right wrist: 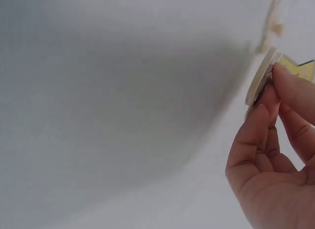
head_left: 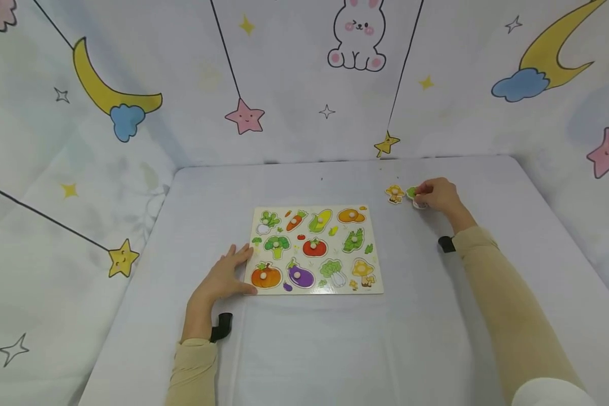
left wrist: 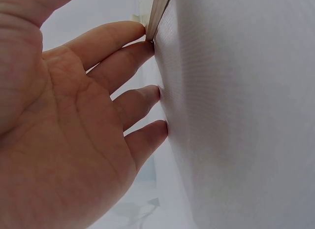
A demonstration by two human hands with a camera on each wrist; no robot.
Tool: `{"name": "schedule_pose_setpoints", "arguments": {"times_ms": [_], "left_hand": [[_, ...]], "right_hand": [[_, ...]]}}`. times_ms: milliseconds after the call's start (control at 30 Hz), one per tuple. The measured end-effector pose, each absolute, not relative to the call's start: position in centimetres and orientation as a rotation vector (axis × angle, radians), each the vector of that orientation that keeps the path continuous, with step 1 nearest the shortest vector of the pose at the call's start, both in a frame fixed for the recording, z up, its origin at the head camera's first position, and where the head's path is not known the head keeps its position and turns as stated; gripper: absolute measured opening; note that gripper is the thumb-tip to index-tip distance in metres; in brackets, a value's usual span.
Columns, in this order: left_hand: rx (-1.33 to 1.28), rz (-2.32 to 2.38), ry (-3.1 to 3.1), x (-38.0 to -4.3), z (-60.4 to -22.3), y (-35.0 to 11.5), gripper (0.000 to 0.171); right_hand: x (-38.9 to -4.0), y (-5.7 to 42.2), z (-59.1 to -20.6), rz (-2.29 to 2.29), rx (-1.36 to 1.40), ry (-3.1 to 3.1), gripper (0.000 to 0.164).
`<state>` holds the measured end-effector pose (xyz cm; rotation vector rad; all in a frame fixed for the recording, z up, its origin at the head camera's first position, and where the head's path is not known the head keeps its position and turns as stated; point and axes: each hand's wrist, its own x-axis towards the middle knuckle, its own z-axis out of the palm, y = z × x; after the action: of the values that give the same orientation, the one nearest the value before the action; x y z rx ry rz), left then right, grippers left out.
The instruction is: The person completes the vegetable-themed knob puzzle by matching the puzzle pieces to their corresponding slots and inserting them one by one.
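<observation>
My right hand [head_left: 438, 194] is at the back right of the table, its thumb and fingers pinching a green-and-white bok choy puzzle piece [head_left: 412, 193]. In the right wrist view the wooden piece [right wrist: 261, 79] appears edge-on, tilted, its face partly hidden by the fingertips. Just left of it lies a yellow mushroom puzzle piece [head_left: 395, 194]. My left hand [head_left: 225, 274] rests at the left side of a vegetable puzzle board [head_left: 314, 290], fingers spread and thumb near its front corner. In the left wrist view, fingertips touch the board's edge [left wrist: 158, 15] and the tablecloth.
Knobbed pieces such as the tomato [head_left: 314, 247] and eggplant [head_left: 300, 275] sit in the board. The bok choy picture [head_left: 333, 273] and mushroom picture [head_left: 363, 272] show no knob. A white cloth [head_left: 309, 349] covers the table; a patterned backdrop [head_left: 294, 67] rises behind it.
</observation>
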<state>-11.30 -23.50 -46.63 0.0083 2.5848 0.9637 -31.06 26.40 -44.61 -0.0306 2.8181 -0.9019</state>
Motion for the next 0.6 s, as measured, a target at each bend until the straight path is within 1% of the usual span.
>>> {"name": "schedule_pose_setpoints", "arguments": {"times_ms": [200, 400, 600], "left_hand": [[0.014, 0.947, 2.596, -11.4, -46.7, -23.7, 0.104], [0.017, 0.951, 2.591, -11.5, -46.6, -23.6, 0.105], [0.017, 0.947, 2.593, -11.5, -46.6, -23.5, 0.105]], "right_hand": [[-28.0, 22.9, -43.1, -0.927, -0.129, 2.795, 0.020], [-22.9, 17.1, -42.5, -0.914, -0.356, 2.727, 0.012], [-18.2, 12.0, -43.2, -0.893, -0.538, 2.625, 0.004]]}}
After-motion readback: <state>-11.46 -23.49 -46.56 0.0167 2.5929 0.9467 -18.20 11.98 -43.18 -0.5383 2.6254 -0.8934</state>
